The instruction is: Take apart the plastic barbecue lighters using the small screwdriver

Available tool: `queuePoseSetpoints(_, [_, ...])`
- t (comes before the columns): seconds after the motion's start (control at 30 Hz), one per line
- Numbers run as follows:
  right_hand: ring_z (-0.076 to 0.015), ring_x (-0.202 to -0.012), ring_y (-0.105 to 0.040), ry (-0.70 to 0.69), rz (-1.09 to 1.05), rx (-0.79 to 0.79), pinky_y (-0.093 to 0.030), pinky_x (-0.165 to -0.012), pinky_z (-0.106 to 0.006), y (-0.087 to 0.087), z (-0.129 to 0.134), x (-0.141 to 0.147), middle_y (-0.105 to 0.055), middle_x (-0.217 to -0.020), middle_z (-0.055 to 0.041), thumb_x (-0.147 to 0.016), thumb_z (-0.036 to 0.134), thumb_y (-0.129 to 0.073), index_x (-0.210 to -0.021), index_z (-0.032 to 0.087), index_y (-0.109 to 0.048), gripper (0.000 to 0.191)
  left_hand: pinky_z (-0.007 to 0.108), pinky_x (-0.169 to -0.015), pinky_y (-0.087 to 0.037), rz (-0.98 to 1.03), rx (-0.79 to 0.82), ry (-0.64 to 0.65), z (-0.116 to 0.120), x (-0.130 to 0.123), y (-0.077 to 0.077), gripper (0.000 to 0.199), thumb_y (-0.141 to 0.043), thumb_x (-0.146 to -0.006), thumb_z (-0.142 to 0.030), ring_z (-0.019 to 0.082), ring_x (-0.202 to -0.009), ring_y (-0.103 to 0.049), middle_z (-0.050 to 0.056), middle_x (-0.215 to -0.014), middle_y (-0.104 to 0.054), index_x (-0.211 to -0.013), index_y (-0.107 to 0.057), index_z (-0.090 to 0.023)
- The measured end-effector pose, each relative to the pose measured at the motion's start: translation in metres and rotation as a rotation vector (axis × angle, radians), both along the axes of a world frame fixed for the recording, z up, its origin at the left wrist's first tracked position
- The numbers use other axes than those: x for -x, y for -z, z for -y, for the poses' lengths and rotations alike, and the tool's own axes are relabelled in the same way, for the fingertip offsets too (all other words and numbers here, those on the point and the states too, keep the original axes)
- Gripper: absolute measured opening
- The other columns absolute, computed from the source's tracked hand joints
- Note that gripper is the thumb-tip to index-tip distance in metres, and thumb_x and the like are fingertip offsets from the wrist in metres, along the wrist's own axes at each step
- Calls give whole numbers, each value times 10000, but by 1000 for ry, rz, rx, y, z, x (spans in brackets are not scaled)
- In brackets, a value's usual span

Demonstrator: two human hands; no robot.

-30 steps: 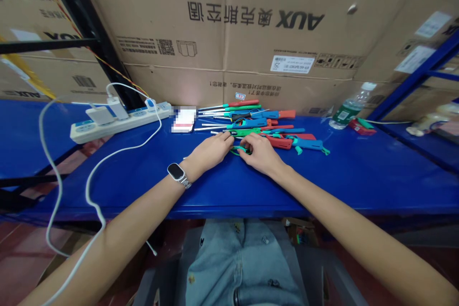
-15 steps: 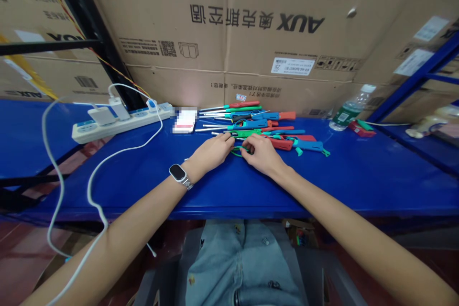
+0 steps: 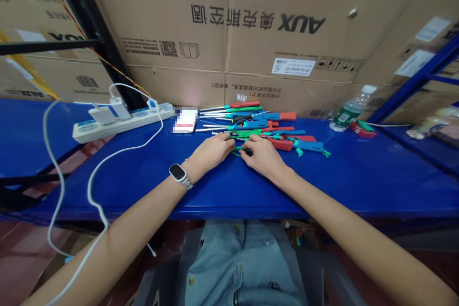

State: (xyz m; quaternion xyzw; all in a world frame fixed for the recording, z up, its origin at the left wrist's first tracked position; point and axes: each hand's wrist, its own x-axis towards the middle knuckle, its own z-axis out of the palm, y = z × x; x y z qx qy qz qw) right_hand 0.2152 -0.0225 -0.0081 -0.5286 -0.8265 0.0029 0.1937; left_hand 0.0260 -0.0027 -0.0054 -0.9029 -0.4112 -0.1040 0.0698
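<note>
My left hand, with a watch on its wrist, has its fingers curled at a green long-neck lighter. From the other side my right hand pinches at the same lighter with bent fingers. A thin green loop shows between the two hands, partly hidden by fingertips. Behind them lies a pile of long-neck lighters with metal stems and coloured handles, among them a blue lighter, a red lighter and another blue lighter at the right end.
To the left stand a white power strip with plugs and a loose white cable. A phone-like white item lies beside the pile. At right are a water bottle and a red box. A large carton backs the blue table.
My right fingers have shifted slightly around the green loop, which is now more covered. My left hand stays nearly in place, and the pile looks the same.
</note>
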Motion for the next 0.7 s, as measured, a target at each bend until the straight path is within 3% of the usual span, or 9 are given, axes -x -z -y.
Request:
queuePoseSetpoints(0.33, [-230,-873,-655,94,33,34,-476,-771,-330,-3,3,8,-657,-1028,-113,-931,192,-550,-922,159,-699,153,322,-701,-510,24,12,-12,2,-3,-4,263,-456,-1032,-192,219,-880,-646,115,-1023,-653,-908,-682,-138])
queuePoseSetpoints(0.7, [-259,-841,-665,84,154,69,-470,-759,-355,-14,2,12,-686,-1003,-153,-925,143,-532,-940,146,-700,168,354,-778,-527,3,-24,-31,6,-5,-6,264,-437,-1020,-174,239,-926,-639,118,-1026,-659,-921,-681,-150])
